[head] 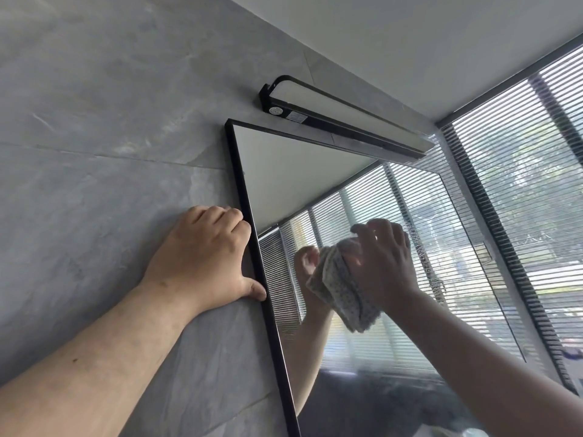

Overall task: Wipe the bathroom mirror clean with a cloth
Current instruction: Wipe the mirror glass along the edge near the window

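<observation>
The mirror [284,171] was fixed on the grey tiled wall [94,121], inside a thin black frame [252,247], with a lamp [340,111] mounted just above its top edge. The cloth [342,287], pale with a small dotted pattern, was held against the glass near the middle of the mirror, a little toward its left side.

The cloth was gripped by the right hand [383,263], whose fingers were curled round a bunched part of it, while a loose end hung below the hand. The left hand [202,257] was laid on the wall with its fingers bent at the frame's edge and its thumb touching the frame. Whether the frame was truly grasped or only leaned on could not be told.

The cloth was judged to be soft, light and limp, so it would fold and slip if it was pinched only at a corner. A better hold was judged to be a full wad under the palm, so that pressure is spread flat on the glass. The glass was judged to be hard, smooth and fragile, and the cloth would slide on it easily. Firm but even pressure was judged suitable, without knocks on the edges. Faint spots could be seen on the glass to the right of the hand, near the reflected window blinds [504,190], so the task was judged to be only partly done.
</observation>
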### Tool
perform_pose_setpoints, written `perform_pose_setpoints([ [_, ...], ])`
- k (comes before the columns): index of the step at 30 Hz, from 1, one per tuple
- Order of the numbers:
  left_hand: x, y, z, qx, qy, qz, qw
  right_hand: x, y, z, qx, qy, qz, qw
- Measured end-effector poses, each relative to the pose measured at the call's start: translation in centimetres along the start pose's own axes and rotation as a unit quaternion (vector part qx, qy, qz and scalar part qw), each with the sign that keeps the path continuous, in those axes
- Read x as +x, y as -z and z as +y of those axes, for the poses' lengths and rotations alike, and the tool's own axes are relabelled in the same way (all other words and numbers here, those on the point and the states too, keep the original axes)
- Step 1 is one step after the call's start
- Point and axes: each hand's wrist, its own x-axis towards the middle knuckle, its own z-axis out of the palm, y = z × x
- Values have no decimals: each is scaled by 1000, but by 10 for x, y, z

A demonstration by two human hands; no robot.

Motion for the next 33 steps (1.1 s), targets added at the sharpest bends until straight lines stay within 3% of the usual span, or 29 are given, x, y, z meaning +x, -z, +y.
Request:
perform_pose_setpoints([
  [2, 0, 0, 0, -1, 0, 1, 1000, -7, -1, -1, -60, 51, 23, 997],
  [4, 0, 0, 0, -1, -1, 4, 1000, -12, -3, -6, -68, 61, -13, 996],
  [6, 1, 0, -1, 1, -1, 6, 1000, -15, -2, -15, -33, 8, -52, 998],
  [9, 1, 0, -1, 2, -5, 9, 1000, -27, -6, -23, 67, -21, -37, 997],
  [13, 1, 0, -1, 2, -6, 11, 1000, -48, -13, -29, 99, -109, -148, 978],
  [15, 0, 0, -1, 2, -7, 9, 1000, -52, -17, -31, 104, -135, -164, 972],
  [22, 0, 1, 0, 5, -3, 2, 1000, -48, -15, -18, 185, -150, -65, 969],
  [28, 0, 0, 0, 7, 2, 0, 1000, -22, 12, -20, 347, -238, -41, 906],
  [30, 0, 1, 0, 7, 3, -1, 1000, -17, 4, -21, 327, -213, -65, 918],
  [33, -1, 2, 1, 9, 5, -7, 1000, -21, -13, -26, 235, -170, -29, 957],
])
